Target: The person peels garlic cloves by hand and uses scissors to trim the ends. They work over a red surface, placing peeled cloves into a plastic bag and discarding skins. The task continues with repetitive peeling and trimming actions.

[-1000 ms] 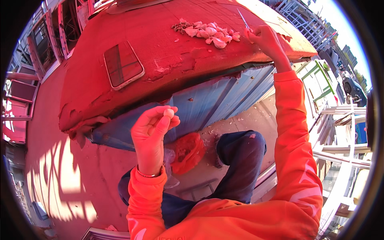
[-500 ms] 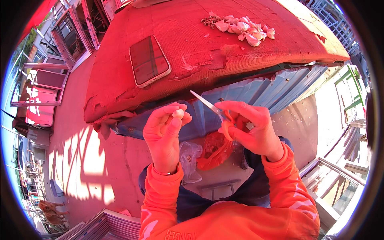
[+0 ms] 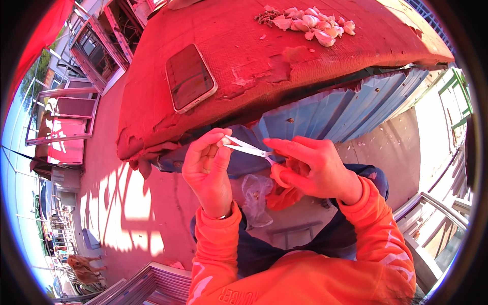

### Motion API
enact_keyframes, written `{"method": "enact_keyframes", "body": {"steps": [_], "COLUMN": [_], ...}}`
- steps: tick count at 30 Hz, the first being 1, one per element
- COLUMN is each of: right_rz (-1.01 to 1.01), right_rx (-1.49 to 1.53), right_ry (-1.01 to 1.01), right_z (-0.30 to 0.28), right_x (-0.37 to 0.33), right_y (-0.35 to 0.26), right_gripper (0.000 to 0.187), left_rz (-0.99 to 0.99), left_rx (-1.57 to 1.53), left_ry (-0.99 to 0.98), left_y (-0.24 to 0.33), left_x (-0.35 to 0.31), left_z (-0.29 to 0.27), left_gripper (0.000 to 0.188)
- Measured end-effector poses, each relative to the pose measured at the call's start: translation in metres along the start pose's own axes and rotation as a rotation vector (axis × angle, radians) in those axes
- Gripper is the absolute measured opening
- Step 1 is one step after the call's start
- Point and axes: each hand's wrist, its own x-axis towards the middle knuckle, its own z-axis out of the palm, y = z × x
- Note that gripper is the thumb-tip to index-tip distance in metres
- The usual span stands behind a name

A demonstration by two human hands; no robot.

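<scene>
My left hand (image 3: 209,173) is closed, pinching a small pale garlic clove (image 3: 224,142) between thumb and fingertips. Orange-handled scissors (image 3: 250,149) are in my right hand (image 3: 325,170), whose fingers are in the handle loops. The blades stand slightly apart, and their tips reach the clove. Both hands are in the air in front of the near edge of a red-covered table (image 3: 244,56). On its top, toward the far right, lies a pile of garlic cloves (image 3: 311,24), with dry brownish bits at its left end.
A phone (image 3: 190,79) lies on the red cover, left of the cloves. Blue corrugated metal (image 3: 330,109) forms the table's near side. Below my hands are a clear plastic bag (image 3: 257,201) and a red bag (image 3: 281,198). Metal frames (image 3: 145,287) and a brown dog (image 3: 85,269) are at lower left.
The scissors have swung left and their blades have parted, bringing the tips to the clove. My left hand keeps its pinch. The whole view has shifted slightly.
</scene>
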Motion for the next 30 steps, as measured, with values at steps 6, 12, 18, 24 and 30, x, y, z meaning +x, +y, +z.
{"method": "enact_keyframes", "body": {"steps": [6,12,18,24,30], "right_rz": [0.034,0.126,0.143,0.055,-0.074], "right_rx": [0.104,0.295,0.361,0.075,-0.589], "right_ry": [-0.041,-0.100,-0.094,0.183,0.649], "right_z": [0.001,0.007,0.008,-0.050,-0.155], "right_x": [-0.001,-0.004,-0.001,0.001,0.071], "right_y": [0.001,-0.002,-0.007,-0.016,0.024], "right_gripper": [0.046,0.045,0.044,0.048,0.034], "left_rz": [0.051,0.109,0.079,0.032,-0.004], "left_rx": [0.072,0.142,0.125,0.061,0.117], "left_ry": [-0.058,0.007,-0.021,-0.074,-0.019], "left_y": [-0.003,-0.004,0.000,-0.004,-0.001], "left_x": [0.000,-0.002,0.001,0.000,-0.003], "left_z": [-0.002,0.001,-0.003,0.011,0.005], "left_gripper": [0.021,0.021,0.019,0.023,0.022]}}
